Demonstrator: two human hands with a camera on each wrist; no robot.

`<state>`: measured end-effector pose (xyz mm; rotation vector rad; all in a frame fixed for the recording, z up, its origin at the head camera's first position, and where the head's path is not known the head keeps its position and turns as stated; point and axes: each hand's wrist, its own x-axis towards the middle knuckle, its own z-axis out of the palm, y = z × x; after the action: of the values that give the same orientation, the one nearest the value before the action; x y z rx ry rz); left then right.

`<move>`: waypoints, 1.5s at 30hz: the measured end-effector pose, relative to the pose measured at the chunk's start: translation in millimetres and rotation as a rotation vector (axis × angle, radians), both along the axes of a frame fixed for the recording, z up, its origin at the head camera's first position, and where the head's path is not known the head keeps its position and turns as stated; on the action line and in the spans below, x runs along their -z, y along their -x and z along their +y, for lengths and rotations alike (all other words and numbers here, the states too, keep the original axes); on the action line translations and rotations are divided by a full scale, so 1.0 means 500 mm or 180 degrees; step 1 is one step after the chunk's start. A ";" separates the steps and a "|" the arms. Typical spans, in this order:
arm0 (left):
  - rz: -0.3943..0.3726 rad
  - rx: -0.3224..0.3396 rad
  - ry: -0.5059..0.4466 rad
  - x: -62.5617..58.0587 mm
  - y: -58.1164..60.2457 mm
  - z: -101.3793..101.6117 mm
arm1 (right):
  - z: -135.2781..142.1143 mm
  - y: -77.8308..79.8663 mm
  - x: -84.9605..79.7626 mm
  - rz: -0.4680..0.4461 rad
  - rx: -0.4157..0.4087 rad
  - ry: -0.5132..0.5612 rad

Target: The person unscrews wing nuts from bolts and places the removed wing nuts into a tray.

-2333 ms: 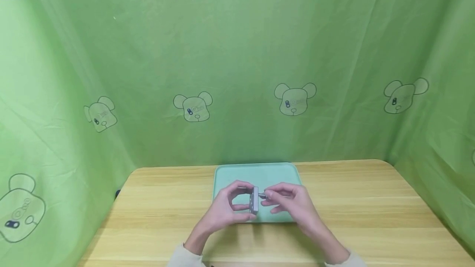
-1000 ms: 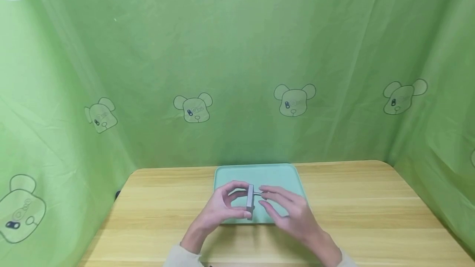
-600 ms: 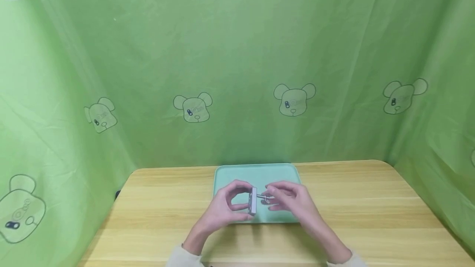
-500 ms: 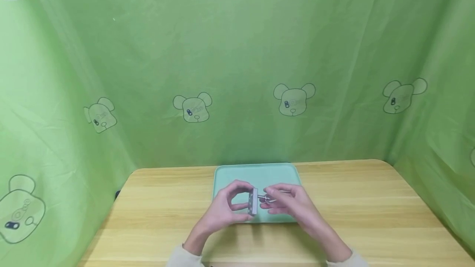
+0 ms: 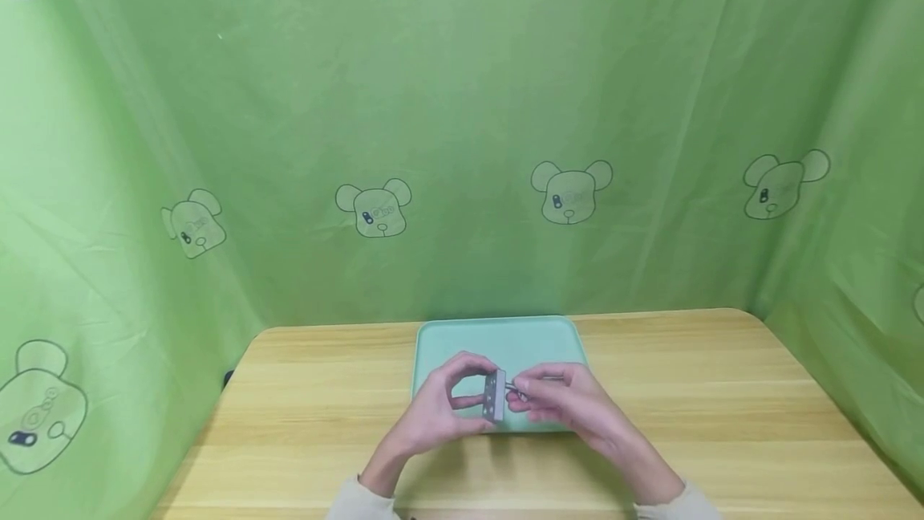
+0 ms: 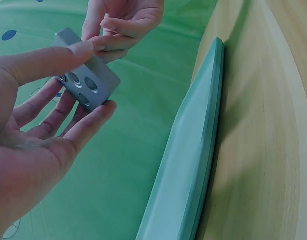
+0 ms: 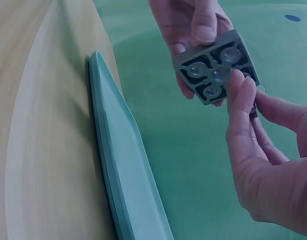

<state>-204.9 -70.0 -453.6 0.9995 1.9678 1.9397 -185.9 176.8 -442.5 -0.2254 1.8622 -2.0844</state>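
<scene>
My left hand (image 5: 436, 408) grips a grey metal plate (image 5: 495, 396) by its edges, thumb on one side and fingers on the other. It is held on edge above the tray. Several round holes show on the side facing the left palm (image 6: 86, 85); the other side has dark recesses around more holes, as the right wrist view shows. A thin shiny bolt (image 5: 512, 386) stands out from that recessed side. My right hand (image 5: 577, 404) pinches it between thumb and fingers near a corner hole. Those fingers mostly hide it, leaving a small dark end (image 7: 253, 109) visible.
A mint-green tray (image 5: 505, 335) with a low raised rim lies on the wooden table (image 5: 722, 408) beneath both hands. A green cloth (image 5: 462, 119) printed with bear heads hangs behind and along both sides of the table.
The right fingers were spread around the bolt a second ago, then closed on it again. The plate has turned slightly, so its holed face shows more in the head view.
</scene>
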 end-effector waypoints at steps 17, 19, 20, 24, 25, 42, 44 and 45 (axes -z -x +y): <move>-0.0606 0.0215 -0.0538 0.003 0.007 -0.017 | -0.045 -0.017 -0.006 0.3308 0.0950 -0.1051; -0.0664 0.0296 -0.0619 0.002 0.008 -0.019 | -0.045 -0.012 -0.004 0.3908 0.1031 -0.1144; -0.0691 0.0323 -0.0648 0.001 0.008 -0.020 | -0.045 -0.010 -0.004 0.4146 0.1045 -0.1165; -0.0768 0.0392 -0.0722 -0.003 0.008 -0.021 | -0.047 -0.003 -0.009 0.4876 0.1059 -0.1223; -0.0771 0.0403 -0.0738 -0.004 0.007 -0.022 | -0.047 -0.002 -0.012 0.5012 0.1069 -0.1250; -0.0516 0.0086 -0.0497 -0.011 0.005 -0.019 | -0.035 -0.017 -0.015 0.2148 0.0842 -0.0468; -0.0384 0.0027 -0.0403 -0.012 0.005 -0.016 | -0.030 -0.016 -0.018 0.1483 0.0795 -0.0274; -0.0328 0.0013 -0.0365 -0.013 0.004 -0.015 | -0.027 -0.015 -0.019 0.1227 0.0754 -0.0215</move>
<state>-207.2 -77.6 -447.1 0.9097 1.8165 2.0782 -178.3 163.3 -432.8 -0.4355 2.2757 -2.2525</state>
